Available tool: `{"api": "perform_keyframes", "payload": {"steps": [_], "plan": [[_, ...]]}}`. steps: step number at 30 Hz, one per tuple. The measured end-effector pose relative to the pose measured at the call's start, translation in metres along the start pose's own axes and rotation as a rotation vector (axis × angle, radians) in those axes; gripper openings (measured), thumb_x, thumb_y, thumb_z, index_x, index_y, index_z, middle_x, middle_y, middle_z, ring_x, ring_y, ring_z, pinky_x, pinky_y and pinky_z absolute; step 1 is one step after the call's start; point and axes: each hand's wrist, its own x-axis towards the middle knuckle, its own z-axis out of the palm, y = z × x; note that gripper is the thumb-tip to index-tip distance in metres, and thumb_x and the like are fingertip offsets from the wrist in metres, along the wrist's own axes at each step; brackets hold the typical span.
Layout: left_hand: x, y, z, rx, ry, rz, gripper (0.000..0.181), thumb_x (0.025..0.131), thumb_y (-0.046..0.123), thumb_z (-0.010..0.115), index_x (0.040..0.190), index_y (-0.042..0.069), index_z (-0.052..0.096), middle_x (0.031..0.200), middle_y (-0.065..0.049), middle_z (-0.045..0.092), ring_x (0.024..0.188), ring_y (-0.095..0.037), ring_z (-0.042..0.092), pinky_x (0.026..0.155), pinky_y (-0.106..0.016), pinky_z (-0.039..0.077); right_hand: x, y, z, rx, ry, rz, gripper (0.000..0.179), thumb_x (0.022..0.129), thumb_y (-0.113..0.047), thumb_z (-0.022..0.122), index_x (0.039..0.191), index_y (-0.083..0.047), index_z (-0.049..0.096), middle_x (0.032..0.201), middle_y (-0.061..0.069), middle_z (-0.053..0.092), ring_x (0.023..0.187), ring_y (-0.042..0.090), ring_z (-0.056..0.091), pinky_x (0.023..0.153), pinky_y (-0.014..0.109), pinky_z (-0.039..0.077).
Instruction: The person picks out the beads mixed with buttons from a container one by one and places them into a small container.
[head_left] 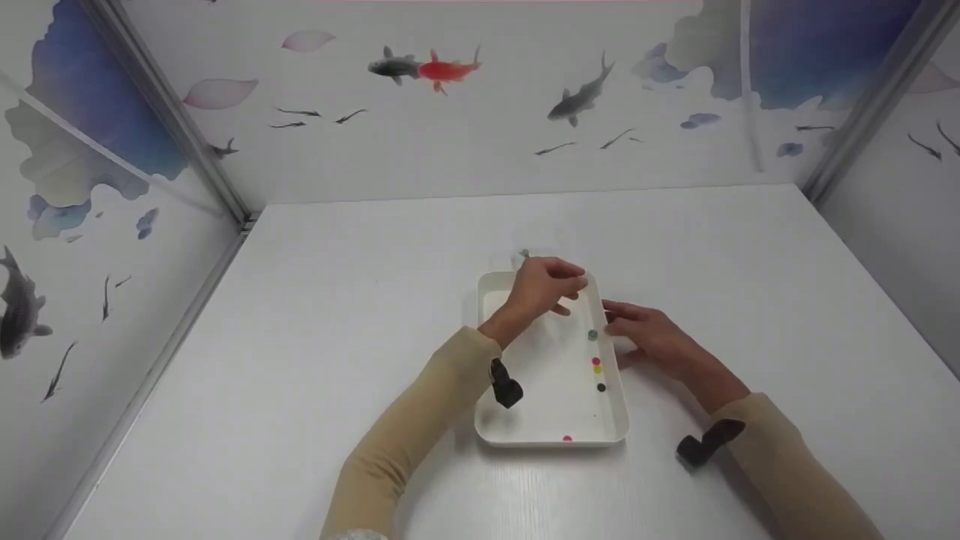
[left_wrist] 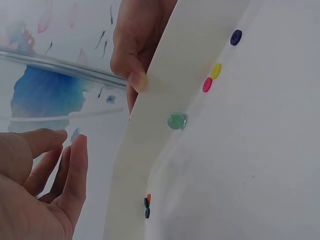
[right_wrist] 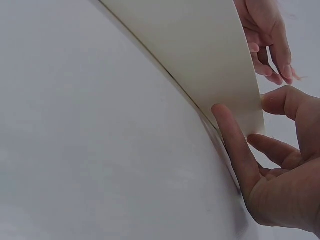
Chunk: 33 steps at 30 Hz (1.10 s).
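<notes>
A white rectangular tray [head_left: 551, 431] lies on the table. Over its far right part is my left hand [head_left: 541, 289], fingers bent; in the left wrist view thumb and fingertips stand slightly apart with nothing visible between them. My right hand [head_left: 660, 341] holds the tray's right side, thumb at the rim and fingers against the outer wall. Along that wall inside lie a round translucent green piece [left_wrist: 176, 120], a pink button [left_wrist: 207, 85], a yellow button [left_wrist: 216, 71] and a dark blue button [left_wrist: 236, 37]. Small orange and dark buttons [left_wrist: 147, 212] sit farther along.
Another pink button [head_left: 567, 438] lies at the tray's near wall. Behind the tray stands a clear object [head_left: 524, 255], partly hidden by my left hand. Panels printed with fish [head_left: 581, 97] enclose the white table [head_left: 337, 300] at the back and sides.
</notes>
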Motion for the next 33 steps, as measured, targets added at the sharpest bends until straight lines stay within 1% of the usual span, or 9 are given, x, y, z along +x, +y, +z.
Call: {"api": "perform_keyframes", "payload": {"steps": [3, 7, 10, 15, 17, 20, 22, 26, 33], "plan": [[-0.002, -0.002, 0.002, 0.009, -0.022, 0.004, 0.021, 0.083, 0.021, 0.067, 0.101, 0.012, 0.069, 0.09, 0.0, 0.067, 0.077, -0.012, 0.065, 0.058, -0.028, 0.056, -0.001, 0.001, 0.0, 0.009, 0.004, 0.005, 0.052, 0.087, -0.031, 0.054, 0.137, -0.031, 0.041, 0.142, 0.0, 0.041, 0.122, 0.024, 0.048, 0.087, 0.036, 0.051], [-0.003, -0.004, 0.004, 0.025, -0.036, 0.014, 0.023, 0.083, 0.021, 0.067, 0.103, 0.01, 0.068, 0.089, 0.0, 0.067, 0.076, -0.012, 0.065, 0.058, -0.028, 0.056, -0.001, 0.0, -0.001, 0.016, 0.004, 0.013, 0.052, 0.087, -0.031, 0.055, 0.137, -0.031, 0.041, 0.143, -0.001, 0.04, 0.121, 0.024, 0.048, 0.088, 0.037, 0.051], [-0.003, -0.007, 0.005, 0.043, -0.044, 0.006, 0.022, 0.083, 0.021, 0.067, 0.102, 0.01, 0.068, 0.087, 0.001, 0.067, 0.075, -0.012, 0.065, 0.058, -0.028, 0.056, -0.001, 0.0, -0.001, 0.01, 0.002, 0.012, 0.054, 0.087, -0.031, 0.055, 0.138, -0.03, 0.04, 0.144, 0.001, 0.039, 0.121, 0.025, 0.048, 0.088, 0.037, 0.051], [-0.004, -0.009, 0.006, 0.102, -0.063, -0.011, 0.018, 0.082, 0.02, 0.068, 0.099, 0.012, 0.069, 0.084, 0.001, 0.067, 0.073, -0.011, 0.065, 0.057, -0.027, 0.056, -0.001, 0.0, -0.001, 0.0, -0.005, 0.004, 0.055, 0.086, -0.032, 0.055, 0.139, -0.029, 0.039, 0.145, 0.001, 0.038, 0.121, 0.025, 0.047, 0.087, 0.035, 0.051], [-0.005, -0.009, 0.006, 0.118, -0.072, -0.008, 0.018, 0.082, 0.019, 0.068, 0.099, 0.012, 0.069, 0.084, 0.001, 0.067, 0.073, -0.011, 0.065, 0.056, -0.026, 0.055, -0.001, 0.0, -0.001, 0.022, -0.012, -0.004, 0.055, 0.086, -0.03, 0.056, 0.138, -0.029, 0.04, 0.144, 0.001, 0.039, 0.12, 0.024, 0.049, 0.084, 0.035, 0.052], [-0.007, -0.009, 0.008, 0.122, -0.087, -0.008, 0.024, 0.081, 0.019, 0.07, 0.103, 0.01, 0.068, 0.085, 0.001, 0.067, 0.073, -0.012, 0.066, 0.056, -0.028, 0.056, -0.001, 0.0, -0.001, 0.048, -0.02, -0.014, 0.056, 0.086, -0.028, 0.057, 0.139, -0.028, 0.039, 0.143, 0.002, 0.04, 0.118, 0.024, 0.051, 0.08, 0.035, 0.054], [-0.008, -0.009, 0.009, 0.114, -0.097, -0.023, 0.029, 0.08, 0.019, 0.07, 0.107, 0.009, 0.065, 0.087, 0.0, 0.068, 0.073, -0.013, 0.067, 0.055, -0.029, 0.056, -0.002, 0.0, -0.001, 0.07, -0.025, -0.022, 0.057, 0.085, -0.026, 0.057, 0.139, -0.026, 0.039, 0.142, 0.003, 0.041, 0.117, 0.023, 0.052, 0.079, 0.036, 0.054], [-0.008, -0.013, 0.012, 0.1, -0.116, -0.06, 0.036, 0.079, 0.019, 0.071, 0.112, 0.008, 0.061, 0.088, -0.002, 0.068, 0.072, -0.016, 0.068, 0.054, -0.031, 0.056, -0.002, -0.001, -0.001, 0.068, -0.022, -0.022, 0.057, 0.085, -0.025, 0.057, 0.14, -0.026, 0.038, 0.142, 0.004, 0.041, 0.117, 0.024, 0.051, 0.08, 0.036, 0.054], [-0.008, -0.014, 0.018, 0.154, -0.144, -0.081, 0.024, 0.079, 0.019, 0.071, 0.101, 0.01, 0.068, 0.089, -0.001, 0.069, 0.073, -0.016, 0.068, 0.054, -0.03, 0.055, -0.003, -0.001, -0.001, 0.058, -0.02, -0.021, 0.058, 0.085, -0.027, 0.058, 0.14, -0.026, 0.038, 0.145, 0.003, 0.039, 0.122, 0.026, 0.048, 0.082, 0.035, 0.054]]}}
